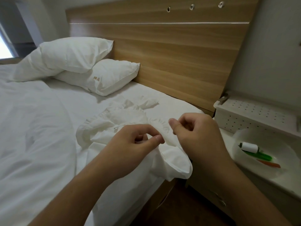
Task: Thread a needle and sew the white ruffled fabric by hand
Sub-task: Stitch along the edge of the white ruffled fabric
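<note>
Fingers of both hands, left (138, 141) and right (193, 132), pinch crinkled white ruffled fabric (123, 121) (soft cotton).

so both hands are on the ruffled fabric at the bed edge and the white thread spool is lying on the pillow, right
Not quite. The white thread spool lies in the white bowl on the nightstand, not on the pillow, as the head view shows. The left hand and right hand are on the ruffled fabric at the bed edge.

White bed (40, 128), two pillows (73, 54), wooden headboard (179, 54), pale wall (273, 46), white nightstand (260, 181), window (4, 44) at left.
</note>
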Demonstrator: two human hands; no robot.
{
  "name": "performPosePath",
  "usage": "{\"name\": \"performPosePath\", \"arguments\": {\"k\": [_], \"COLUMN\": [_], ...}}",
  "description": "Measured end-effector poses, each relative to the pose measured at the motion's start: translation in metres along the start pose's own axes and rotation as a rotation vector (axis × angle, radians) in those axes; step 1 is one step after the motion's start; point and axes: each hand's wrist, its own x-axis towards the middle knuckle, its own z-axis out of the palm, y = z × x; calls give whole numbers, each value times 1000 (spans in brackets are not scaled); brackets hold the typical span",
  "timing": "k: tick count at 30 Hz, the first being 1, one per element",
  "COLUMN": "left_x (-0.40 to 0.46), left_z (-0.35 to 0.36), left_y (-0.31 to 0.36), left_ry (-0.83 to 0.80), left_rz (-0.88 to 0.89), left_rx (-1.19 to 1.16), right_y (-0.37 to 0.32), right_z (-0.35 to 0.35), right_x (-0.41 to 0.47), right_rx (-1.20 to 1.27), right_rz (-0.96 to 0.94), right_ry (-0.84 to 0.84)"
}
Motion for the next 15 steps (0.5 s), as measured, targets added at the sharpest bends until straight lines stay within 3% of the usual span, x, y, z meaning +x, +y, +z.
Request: {"name": "performPosePath", "arguments": {"k": [2, 6, 8, 11, 15], "left_x": [0, 0, 1, 2, 2], "left_z": [0, -3, -3, -3, -2], "left_y": [-1, -6, -6, -5, -6], "left_ry": [8, 41, 51, 57, 54], "left_rz": [-9, -46, -52, -49, -18], "left_rx": [14, 23, 28, 46, 58], "right_y": [3, 17, 18, 10, -3], "right_z": [1, -3, -7, -17, -9], "right_x": [2, 6, 8, 7, 0], "right_rx": [118, -40, 95, 364, 309], "right_rz": [140, 265, 312, 167, -24], "right_ry": [31, 65, 6, -126, -445]}}
